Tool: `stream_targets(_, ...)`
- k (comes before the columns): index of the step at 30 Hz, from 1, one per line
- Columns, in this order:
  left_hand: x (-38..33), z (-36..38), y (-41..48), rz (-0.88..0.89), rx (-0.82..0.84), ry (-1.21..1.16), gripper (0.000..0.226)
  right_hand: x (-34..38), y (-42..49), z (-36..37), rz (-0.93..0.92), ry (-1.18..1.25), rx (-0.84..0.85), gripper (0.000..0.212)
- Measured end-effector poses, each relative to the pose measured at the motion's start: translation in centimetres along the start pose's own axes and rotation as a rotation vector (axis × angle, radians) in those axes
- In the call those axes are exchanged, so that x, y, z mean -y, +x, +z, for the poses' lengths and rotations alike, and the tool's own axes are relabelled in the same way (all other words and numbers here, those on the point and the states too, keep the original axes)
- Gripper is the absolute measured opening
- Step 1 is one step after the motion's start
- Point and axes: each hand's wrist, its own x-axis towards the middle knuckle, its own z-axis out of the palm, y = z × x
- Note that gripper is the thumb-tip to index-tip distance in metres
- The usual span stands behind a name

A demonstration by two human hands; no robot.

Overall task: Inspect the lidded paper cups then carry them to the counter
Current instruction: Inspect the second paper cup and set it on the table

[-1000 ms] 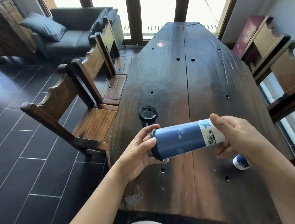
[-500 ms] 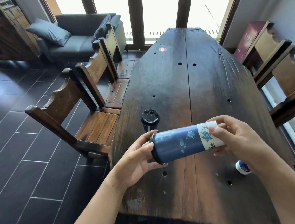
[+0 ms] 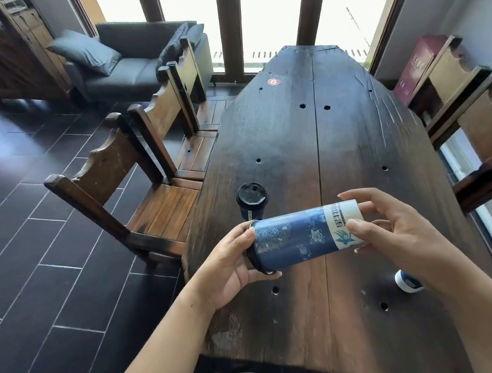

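Between the fingers [image 3: 358, 224] | blue cup [image 3: 297, 238] lies sideways above the counter [image 3: 354, 147] | left hand [image 3: 228, 265] wraps the lid [image 3: 256, 264] end, right hand [image 3: 391, 233] pinches the base | risk: light pinch slips, or tilted lid leaks and pops off.

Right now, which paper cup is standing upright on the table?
The black-lidded cup beyond the left hand. The patterned cup is held sideways; the third cup hides behind the right forearm.

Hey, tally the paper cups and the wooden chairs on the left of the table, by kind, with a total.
Paper cups: 3 (held cup, standing cup, half-hidden cup)
Left chairs: 2 (near chair, far chair)
Total: 5
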Motion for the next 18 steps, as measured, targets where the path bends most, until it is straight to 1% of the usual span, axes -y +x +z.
stream_targets(4, 0.44, -0.53, 0.43, 0.065, -0.047, 0.003, 0.071, 0.18, 0.19, 0.1, 0.09, 0.055, -0.018, 0.052)
stream_targets(6, 0.56, -0.48, 0.6, 0.107, -0.092, 0.051, 0.064, 0.18, 0.35, 0.3, 0.153, 0.082, -0.045, 0.054)
stream_targets(8, 0.6, -0.22, 0.7, 0.126, -0.104, 0.077, 0.064, 0.11, 0.47, 0.56, 0.199, 0.138, -0.093, 0.052)
stream_targets(9, 0.62, -0.08, 0.71, 0.132, -0.093, 0.078, 0.065, 0.17, 0.48, 0.65, 0.219, 0.165, -0.115, 0.055)
stream_targets(12, 0.7, -0.01, 0.75, 0.154, -0.038, 0.063, 0.068, 0.11, 0.56, 0.73, 0.273, 0.194, -0.139, 0.083)
stream_targets(13, 0.71, -0.07, 0.78, 0.156, -0.018, 0.062, 0.069, 0.05, 0.61, 0.69, 0.285, 0.194, -0.133, 0.085)
stream_targets(18, 0.59, -0.15, 0.95, 0.116, 0.012, 0.088, 0.076, -0.61, 0.81, 0.54, 0.268, 0.201, -0.135, 0.058)
